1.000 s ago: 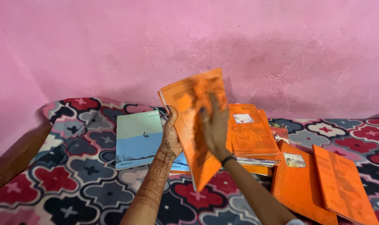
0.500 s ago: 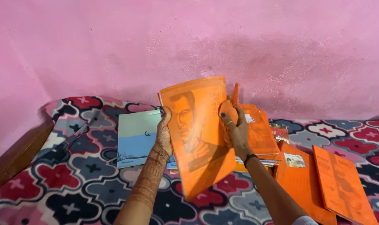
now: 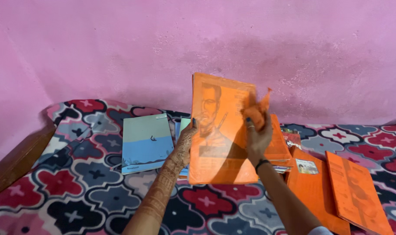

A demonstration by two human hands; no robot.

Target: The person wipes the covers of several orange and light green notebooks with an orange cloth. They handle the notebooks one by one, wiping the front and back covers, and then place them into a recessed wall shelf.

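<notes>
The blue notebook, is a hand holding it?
No, the blue notebook lies on the bedspread, apart from both hands, which hold the orange book.

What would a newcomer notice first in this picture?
First, the orange book held upright in the middle, the left hand at its edge and the right hand pressing an orange cloth to its cover. Then the pink wall behind and the patterned bedspread below, with more orange books at the right and a blue notebook at the left.

Books lying spread across the bed [image 3: 76, 187]

A held-up notebook [image 3: 222, 130] is standing before a stack [image 3: 278, 150]; one notebook [image 3: 145, 142] is lying to its left, two covered books [image 3: 337, 191] to its right, the wall [image 3: 119, 48] behind.
</notes>
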